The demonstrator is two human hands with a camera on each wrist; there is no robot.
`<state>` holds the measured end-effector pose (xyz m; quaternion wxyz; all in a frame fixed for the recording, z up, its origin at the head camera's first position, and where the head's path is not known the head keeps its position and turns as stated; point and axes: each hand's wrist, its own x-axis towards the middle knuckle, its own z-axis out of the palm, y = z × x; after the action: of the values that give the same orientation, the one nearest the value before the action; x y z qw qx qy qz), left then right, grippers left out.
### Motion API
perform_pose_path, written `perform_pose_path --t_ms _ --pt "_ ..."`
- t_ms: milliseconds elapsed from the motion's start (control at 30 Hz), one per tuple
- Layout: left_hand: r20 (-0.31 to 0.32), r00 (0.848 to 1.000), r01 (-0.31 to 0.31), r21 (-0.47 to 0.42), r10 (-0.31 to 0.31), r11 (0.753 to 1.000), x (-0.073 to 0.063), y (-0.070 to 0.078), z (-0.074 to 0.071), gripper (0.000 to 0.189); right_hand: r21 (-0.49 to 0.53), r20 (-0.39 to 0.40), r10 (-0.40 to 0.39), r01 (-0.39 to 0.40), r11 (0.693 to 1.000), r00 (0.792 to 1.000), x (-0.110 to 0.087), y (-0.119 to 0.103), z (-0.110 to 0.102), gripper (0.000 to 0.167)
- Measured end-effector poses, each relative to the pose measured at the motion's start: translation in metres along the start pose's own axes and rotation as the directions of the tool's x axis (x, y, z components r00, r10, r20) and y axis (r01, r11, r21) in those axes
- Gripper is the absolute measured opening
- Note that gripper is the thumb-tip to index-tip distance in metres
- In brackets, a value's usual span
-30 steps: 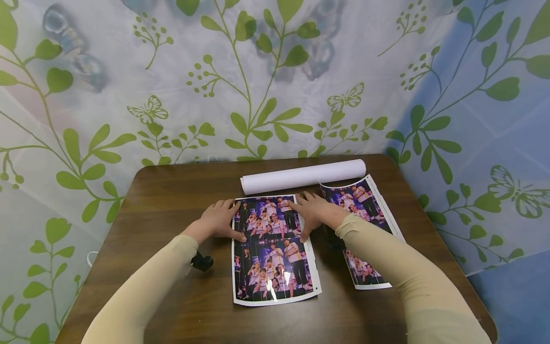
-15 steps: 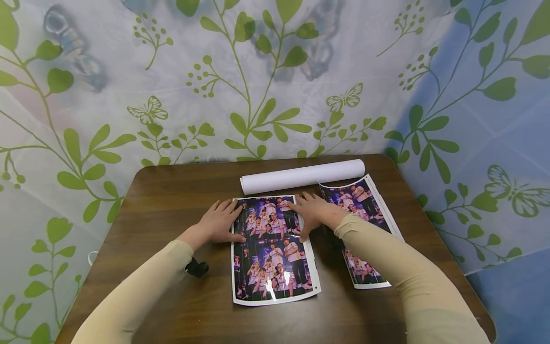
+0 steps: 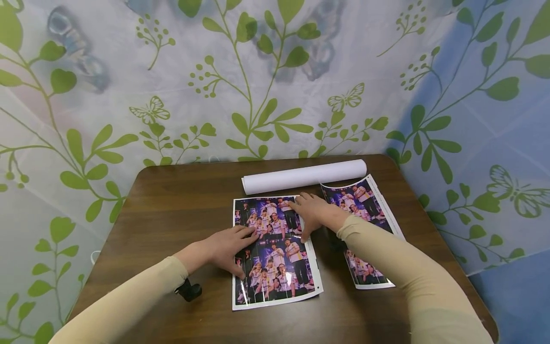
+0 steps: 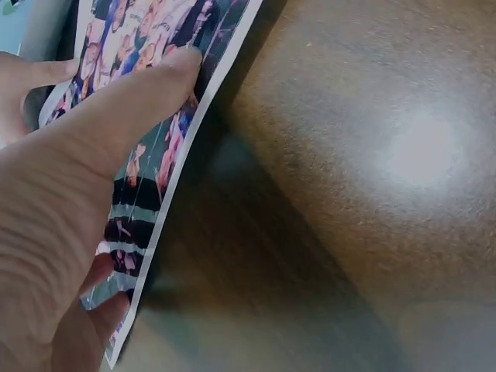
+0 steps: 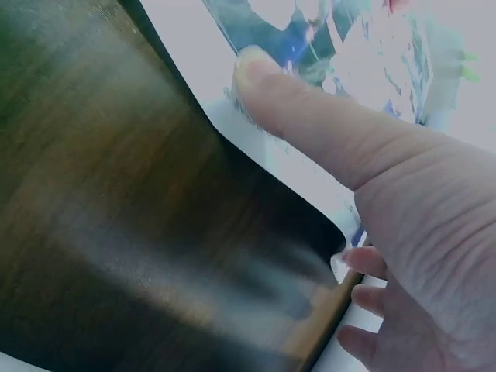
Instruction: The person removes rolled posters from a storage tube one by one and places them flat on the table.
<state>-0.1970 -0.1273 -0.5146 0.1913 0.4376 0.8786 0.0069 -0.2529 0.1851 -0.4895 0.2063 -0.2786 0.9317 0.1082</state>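
A glossy photo sheet (image 3: pixel 279 272) with two stacked group pictures and a white border lies on the brown table in the head view. My left hand (image 3: pixel 227 248) rests on its left side, fingers spread over the middle. In the left wrist view, the thumb (image 4: pixel 167 81) lies flat on the print near its edge. At the upper right edge of the same sheet, my right hand (image 3: pixel 315 211) touches the border with spread fingers. The right wrist view has that thumb (image 5: pixel 267 85) on the white margin, while the sheet's edge curls slightly up from the table.
A second, similar photo sheet (image 3: pixel 371 210) lies to the right, curved and partly covered by the right forearm. Behind both sheets is a roll of white paper (image 3: pixel 305 176). The wooden table (image 3: pixel 185 191) ends at a leaf-patterned curtain (image 3: pixel 180 95).
My left hand has slid from the sheet's upper left corner down towards me, to the middle of its left side. My right hand has stayed at the upper right edge.
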Motion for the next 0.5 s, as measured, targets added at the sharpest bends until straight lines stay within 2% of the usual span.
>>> perform_pose_path --t_ms 200,333,500 --pt "0.005 1.000 -0.012 0.042 0.012 0.999 -0.002 0.003 0.005 0.127 0.025 -0.042 -0.052 0.054 0.998 0.998 -0.006 -0.008 0.006 0.104" --pt "0.002 1.000 -0.001 0.046 0.001 0.999 -0.003 0.003 0.009 0.131 0.067 -0.041 -0.092 0.095 0.993 0.995 -0.013 -0.018 0.015 0.086" --pt "-0.012 1.000 0.006 0.041 -0.005 0.999 -0.004 0.003 0.011 0.130 0.039 -0.031 -0.164 0.165 0.986 0.986 -0.028 -0.035 0.026 0.092"
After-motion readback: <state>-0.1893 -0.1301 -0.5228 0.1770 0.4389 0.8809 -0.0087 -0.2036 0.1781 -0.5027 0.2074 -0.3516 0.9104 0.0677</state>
